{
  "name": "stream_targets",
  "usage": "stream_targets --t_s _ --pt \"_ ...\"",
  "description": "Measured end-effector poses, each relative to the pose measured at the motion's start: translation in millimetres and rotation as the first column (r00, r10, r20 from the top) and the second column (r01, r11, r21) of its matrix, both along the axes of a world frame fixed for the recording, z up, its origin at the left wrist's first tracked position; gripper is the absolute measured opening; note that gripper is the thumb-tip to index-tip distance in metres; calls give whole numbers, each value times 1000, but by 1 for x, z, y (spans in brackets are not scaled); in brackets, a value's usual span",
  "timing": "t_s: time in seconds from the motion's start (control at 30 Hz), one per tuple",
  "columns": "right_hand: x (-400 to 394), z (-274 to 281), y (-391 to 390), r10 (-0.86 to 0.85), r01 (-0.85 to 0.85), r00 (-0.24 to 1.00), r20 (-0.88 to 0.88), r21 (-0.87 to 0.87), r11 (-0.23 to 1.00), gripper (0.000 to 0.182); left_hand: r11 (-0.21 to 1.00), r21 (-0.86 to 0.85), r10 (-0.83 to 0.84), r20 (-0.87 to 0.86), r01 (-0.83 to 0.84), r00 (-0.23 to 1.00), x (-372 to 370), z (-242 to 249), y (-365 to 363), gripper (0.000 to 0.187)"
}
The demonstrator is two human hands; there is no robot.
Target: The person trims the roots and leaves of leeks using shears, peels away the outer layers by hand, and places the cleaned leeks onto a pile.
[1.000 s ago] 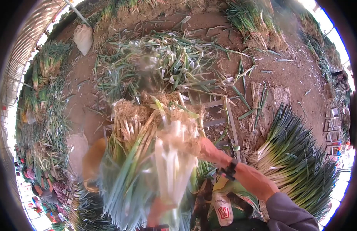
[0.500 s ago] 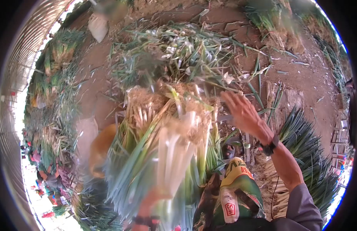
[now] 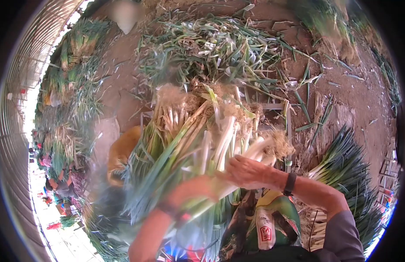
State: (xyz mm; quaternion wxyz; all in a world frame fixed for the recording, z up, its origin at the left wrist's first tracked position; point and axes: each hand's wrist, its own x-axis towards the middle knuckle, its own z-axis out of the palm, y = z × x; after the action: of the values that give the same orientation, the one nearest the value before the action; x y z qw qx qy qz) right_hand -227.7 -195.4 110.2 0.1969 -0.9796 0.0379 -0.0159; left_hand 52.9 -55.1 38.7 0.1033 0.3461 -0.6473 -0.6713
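Observation:
A bunch of long green onions (image 3: 256, 149) slants up to the right, its shaggy roots past my right hand and its leaves trailing down to the left. My right hand (image 3: 248, 172), with a dark band on the wrist, is closed around the white stalks. My left hand (image 3: 197, 188) is blurred by motion; it grips the same bunch lower down, close to my right hand. Beneath both hands lies a large heap of green onions (image 3: 167, 150), roots pointing away from me and leaves towards me. Some of the left fingers are hidden.
Loose leaves and trimmings (image 3: 211, 48) are piled on the dirt floor beyond the heap. More green onions (image 3: 342, 161) lie at the right, with others along the left side. A tan rounded object (image 3: 124, 146) sits left of the heap. Another person (image 3: 63, 185) is at far left.
The bunch has swung from upright over the heap to a slant, roots towards the right. My right hand, open and apart before, has come down and closed on the stalks. My left hand has risen.

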Motion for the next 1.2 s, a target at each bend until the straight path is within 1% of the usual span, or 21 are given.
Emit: stream_targets --t_s 0.07,0.1,0.17,0.2,0.23,0.27,0.3,0.33,0.4,0.47,0.53,0.6,0.63,0.7,0.73,0.77,0.83,0.93,1.0,1.07,1.2 --pt "-9 -11 12 0 3 999 -52 56 998 48 994 32 -103 104 101 989 -6 -1 -5 65" --pt "-13 -30 22 -30 37 997 -64 124 992 48 987 115 -138 256 112 957 -31 19 -24 66" --pt "-28 -60 37 -61 87 987 -147 182 979 52 955 283 -231 531 86 815 -68 51 -53 68" --pt "-37 -74 44 -73 111 980 -186 207 972 54 986 153 -37 570 -62 821 -66 46 -46 65" --pt "-53 -90 50 -92 113 990 -108 205 972 56 979 16 158 583 -206 797 -64 36 -34 63" --pt "-73 -108 58 -114 118 993 -32 206 971 58 934 -118 342 570 -338 747 -62 30 -21 60" --pt "-88 -123 66 -138 127 990 38 214 969 60 791 -202 592 488 -577 641 -66 43 -9 51" --pt "-96 -135 74 -138 135 990 -8 265 955 61 715 -91 636 496 -693 591 -66 53 8 48" --pt "-106 -151 80 -123 151 987 -102 355 923 64 490 122 706 526 -863 475 -66 67 47 44" --pt "-97 -139 75 -96 177 971 -219 387 905 53 651 365 560 360 -666 746 -74 42 110 41" --pt "-82 -115 67 -65 192 946 -317 388 901 49 849 205 364 444 -488 819 -109 2 170 41" --pt "-73 -86 61 -35 198 913 -406 367 909 50 562 565 533 311 -604 787 -123 -15 194 45" --pt "-72 -73 60 -45 189 928 -370 362 913 53 382 722 619 262 -576 740 -127 -17 199 47" --pt "-75 -43 58 -75 182 950 -303 344 921 58 315 692 813 157 -650 561 -131 -23 198 54" --pt "-76 -25 55 -87 189 954 -288 347 919 60 284 683 883 88 -673 462 -133 -25 193 57" --pt "-77 -6 52 -106 202 956 -275 346 916 63 269 689 913 40 -673 406 -135 -27 187 55" --pt "-87 14 46 -138 225 957 -254 355 908 69 249 695 929 25 -675 369 -138 -26 184 52" --pt "-105 28 47 -184 250 959 -215 339 907 58 224 685 921 83 -693 380 -143 -24 179 46" --pt "-112 43 51 -194 347 888 -416 332 877 67 193 651 915 152 -734 375 -143 -20 168 42" --pt "-137 18 71 -365 391 920 -140 330 859 66 169 583 904 228 -795 360 -142 -10 158 38" --pt "-178 6 80 -539 496 842 -10 406 767 66 187 363 906 295 -913 303 -139 25 133 32"
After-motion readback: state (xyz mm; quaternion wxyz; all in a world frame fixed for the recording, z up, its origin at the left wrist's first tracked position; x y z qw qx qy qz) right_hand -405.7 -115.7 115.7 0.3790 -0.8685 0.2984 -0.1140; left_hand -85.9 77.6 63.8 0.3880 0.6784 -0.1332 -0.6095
